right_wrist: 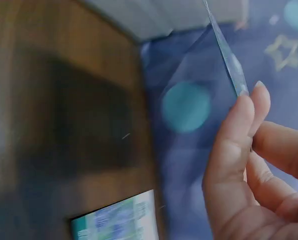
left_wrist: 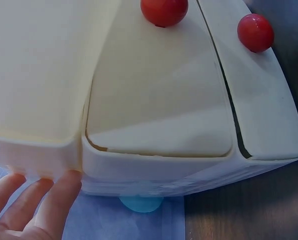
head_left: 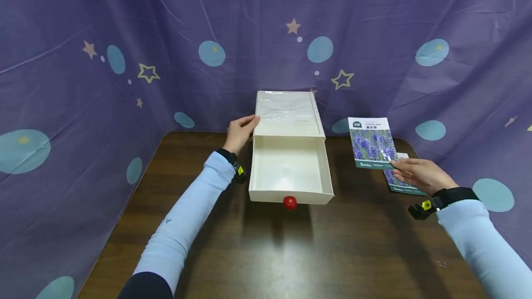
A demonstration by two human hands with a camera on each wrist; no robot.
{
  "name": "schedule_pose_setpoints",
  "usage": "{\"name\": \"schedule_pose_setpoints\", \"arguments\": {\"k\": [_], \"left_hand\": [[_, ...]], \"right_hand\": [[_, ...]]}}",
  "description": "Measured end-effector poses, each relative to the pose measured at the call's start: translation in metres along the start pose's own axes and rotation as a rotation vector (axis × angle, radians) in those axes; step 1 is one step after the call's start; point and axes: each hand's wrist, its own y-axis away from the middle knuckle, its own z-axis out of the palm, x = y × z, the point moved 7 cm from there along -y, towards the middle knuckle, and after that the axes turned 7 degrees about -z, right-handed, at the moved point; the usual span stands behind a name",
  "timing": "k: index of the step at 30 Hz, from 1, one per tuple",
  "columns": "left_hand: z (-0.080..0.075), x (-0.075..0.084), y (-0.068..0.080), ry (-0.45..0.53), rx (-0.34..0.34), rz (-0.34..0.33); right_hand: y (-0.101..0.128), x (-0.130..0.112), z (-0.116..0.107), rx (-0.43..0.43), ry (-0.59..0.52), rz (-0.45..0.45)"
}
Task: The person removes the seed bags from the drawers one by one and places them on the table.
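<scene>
Drawer open, seed packet lifted at right.
Left hand, fingers straight, steadies the box; right hand pinches the seed packet by its near corner, right of the drawer. Risk: thin corner pinch, packet could slip.

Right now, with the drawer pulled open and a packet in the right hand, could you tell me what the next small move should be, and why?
Probably carry the seed packet left and lower it into the open drawer. The right hand already pinches it clear of the table, the drawer looks bare inside, and the left hand rests against the box, which should keep it from sliding.
</scene>
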Motion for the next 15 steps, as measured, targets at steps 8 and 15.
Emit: {"name": "schedule_pose_setpoints", "arguments": {"k": [8, 15], "left_hand": [[0.001, 0.001, 0.000, -0.009, 0.006, 0.000], [0.000, 0.000, 0.000, -0.015, 0.014, -0.001]], "right_hand": [[-0.030, 0.075, -0.013, 0.054, 0.082, 0.081], [-0.048, 0.105, -0.022, 0.210, 0.057, 0.133]]}}
